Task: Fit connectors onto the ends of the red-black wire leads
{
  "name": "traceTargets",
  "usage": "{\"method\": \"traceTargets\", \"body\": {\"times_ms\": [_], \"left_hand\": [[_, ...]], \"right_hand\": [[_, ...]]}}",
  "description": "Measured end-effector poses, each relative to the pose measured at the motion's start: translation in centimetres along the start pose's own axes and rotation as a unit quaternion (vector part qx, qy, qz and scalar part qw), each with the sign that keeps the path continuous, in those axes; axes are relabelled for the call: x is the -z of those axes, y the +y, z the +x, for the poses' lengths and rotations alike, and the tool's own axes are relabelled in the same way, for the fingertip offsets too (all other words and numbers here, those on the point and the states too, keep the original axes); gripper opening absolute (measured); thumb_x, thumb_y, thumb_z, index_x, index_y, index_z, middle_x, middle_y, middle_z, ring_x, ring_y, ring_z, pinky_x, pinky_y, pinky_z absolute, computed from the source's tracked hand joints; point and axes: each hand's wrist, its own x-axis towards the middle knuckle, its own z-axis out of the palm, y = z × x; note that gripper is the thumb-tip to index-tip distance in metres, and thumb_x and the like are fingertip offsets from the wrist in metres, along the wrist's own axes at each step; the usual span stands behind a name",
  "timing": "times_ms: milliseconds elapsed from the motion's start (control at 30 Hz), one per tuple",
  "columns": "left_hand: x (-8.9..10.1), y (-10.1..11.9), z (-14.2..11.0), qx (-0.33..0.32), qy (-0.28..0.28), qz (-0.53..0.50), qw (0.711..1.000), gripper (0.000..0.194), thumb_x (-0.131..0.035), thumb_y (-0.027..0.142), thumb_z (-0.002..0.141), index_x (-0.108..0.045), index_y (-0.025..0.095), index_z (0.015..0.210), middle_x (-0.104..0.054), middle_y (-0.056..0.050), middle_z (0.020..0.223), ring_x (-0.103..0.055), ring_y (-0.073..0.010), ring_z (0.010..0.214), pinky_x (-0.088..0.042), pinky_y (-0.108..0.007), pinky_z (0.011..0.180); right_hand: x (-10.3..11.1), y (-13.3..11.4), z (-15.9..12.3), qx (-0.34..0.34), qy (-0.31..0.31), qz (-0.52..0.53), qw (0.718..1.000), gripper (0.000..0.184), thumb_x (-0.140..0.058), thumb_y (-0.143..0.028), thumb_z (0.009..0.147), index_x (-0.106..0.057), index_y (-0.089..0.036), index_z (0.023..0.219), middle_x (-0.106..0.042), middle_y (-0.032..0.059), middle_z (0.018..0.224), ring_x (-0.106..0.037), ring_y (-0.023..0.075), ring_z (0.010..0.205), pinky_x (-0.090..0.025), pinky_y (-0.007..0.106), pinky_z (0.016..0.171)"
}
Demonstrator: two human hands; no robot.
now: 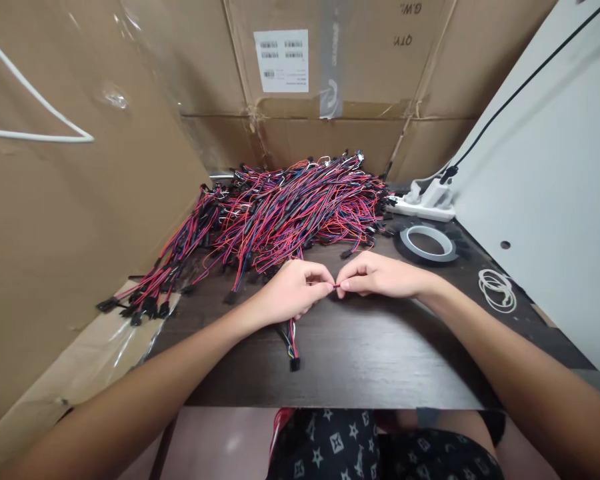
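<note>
My left hand (290,292) grips a small wire harness (292,341) of red, blue and black leads; its black connector hangs below my palm over the dark wooden table (360,360). My right hand (380,275) pinches the tip of a red lead of the same harness, fingertips meeting those of the left hand at the table's middle. A big heap of similar red, blue and black wire harnesses (290,207) lies just behind both hands.
A roll of black tape (426,244) lies right of the heap, a white power strip (425,200) behind it, white rubber bands (498,291) at the right. Cardboard boxes (80,200) wall the left and back; a white panel (550,173) stands right.
</note>
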Motion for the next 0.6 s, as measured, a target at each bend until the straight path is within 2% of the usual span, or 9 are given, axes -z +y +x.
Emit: {"method": "traceTargets", "body": {"times_ms": [200,333,433,533,600], "left_hand": [[0.06,0.04,0.21,0.036,0.004,-0.033,0.999,0.011,-0.056,0.018,0.079,-0.061,0.012,0.072,-0.049,0.005,0.049,-0.037,-0.0031,0.029,-0.026,-0.014,0.028],[0.29,-0.22,0.4,0.058,0.003,-0.143,0.988,0.007,-0.059,0.016,0.075,-0.059,0.012,0.069,-0.047,0.005,0.048,-0.034,-0.0027,0.03,-0.025,-0.014,0.029],[0.5,-0.3,0.5,0.07,0.002,-0.225,0.972,0.005,-0.062,0.014,0.071,-0.059,0.012,0.067,-0.043,0.006,0.046,-0.027,-0.0006,0.032,-0.019,-0.013,0.031],[0.66,-0.29,0.54,0.071,0.003,-0.247,0.966,0.007,-0.064,0.014,0.067,-0.058,0.011,0.065,-0.04,0.007,0.044,-0.023,0.0006,0.033,-0.014,-0.013,0.033],[0.72,-0.31,0.56,0.064,0.002,-0.256,0.964,0.009,-0.066,0.016,0.066,-0.058,0.011,0.063,-0.039,0.007,0.044,-0.022,0.0007,0.034,-0.013,-0.013,0.034]], "right_hand": [[-0.07,0.16,0.1,0.007,0.003,0.011,1.0,0.031,-0.054,-0.034,0.082,-0.07,-0.008,0.082,-0.047,-0.0023,0.055,-0.037,0.0084,0.051,-0.028,0.021,0.049],[0.02,0.62,0.24,0.01,0.028,0.04,0.999,0.032,-0.057,-0.036,0.08,-0.071,-0.008,0.086,-0.052,-0.0004,0.061,-0.039,0.0084,0.054,-0.029,0.021,0.05],[-0.06,0.69,0.29,0.011,0.04,0.068,0.997,0.032,-0.058,-0.037,0.08,-0.07,-0.008,0.087,-0.049,-0.0022,0.057,-0.035,0.0074,0.051,-0.027,0.021,0.049],[-0.13,0.48,0.26,0.008,0.06,0.07,0.996,0.031,-0.061,-0.039,0.079,-0.068,-0.009,0.082,-0.046,-0.0039,0.052,-0.037,0.0074,0.048,-0.029,0.021,0.048],[0.07,0.34,0.15,0.0,0.094,0.055,0.994,0.03,-0.061,-0.04,0.078,-0.066,-0.01,0.078,-0.051,-0.0018,0.054,-0.041,0.0085,0.048,-0.033,0.021,0.049]]}}
